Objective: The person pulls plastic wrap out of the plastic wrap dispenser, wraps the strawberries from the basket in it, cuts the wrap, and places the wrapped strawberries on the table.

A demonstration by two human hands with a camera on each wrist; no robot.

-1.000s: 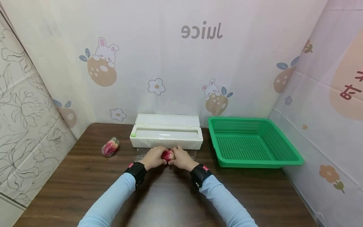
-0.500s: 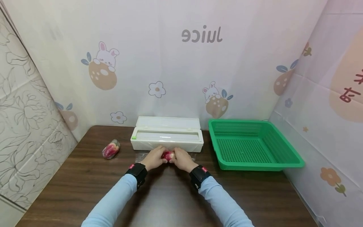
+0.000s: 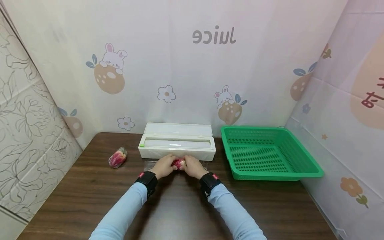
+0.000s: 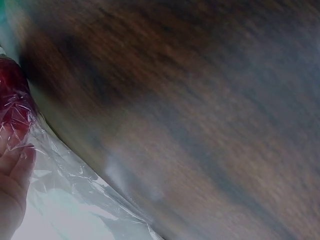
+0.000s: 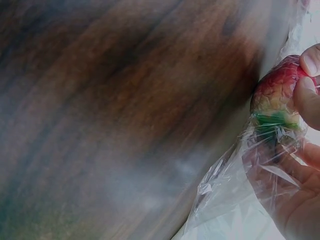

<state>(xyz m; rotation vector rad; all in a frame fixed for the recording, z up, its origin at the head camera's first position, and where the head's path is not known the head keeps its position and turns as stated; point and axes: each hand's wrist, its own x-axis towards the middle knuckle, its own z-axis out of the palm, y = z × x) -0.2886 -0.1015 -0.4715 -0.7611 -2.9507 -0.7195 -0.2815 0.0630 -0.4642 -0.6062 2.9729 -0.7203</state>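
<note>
A red fruit (image 3: pixel 178 163) with a yellowish part and a green end (image 5: pixel 272 120) sits between both hands, just in front of the cling film box (image 3: pixel 150 153). Clear cling film (image 4: pixel 75 200) lies wrinkled over it and trails down toward the box. My left hand (image 3: pixel 163 166) grips the fruit from the left, its fingertips under film in the left wrist view. My right hand (image 3: pixel 193 166) holds the other side; in the right wrist view, fingers show behind the film at the green end. The fruit's underside is hidden.
A second red-and-yellow fruit (image 3: pixel 118 157), wrapped in film, lies at the left of the brown table (image 3: pixel 192 213). The box's white lid (image 3: pixel 177 129) is raised, with a roll inside. A green plastic basket (image 3: pixel 276 174) stands at the right, near the wall sheet.
The fruit has turned slightly between the hands, and the right thumb covers more of its right end. The hands keep nearly the same place before the box; the head view tilted a little.
</note>
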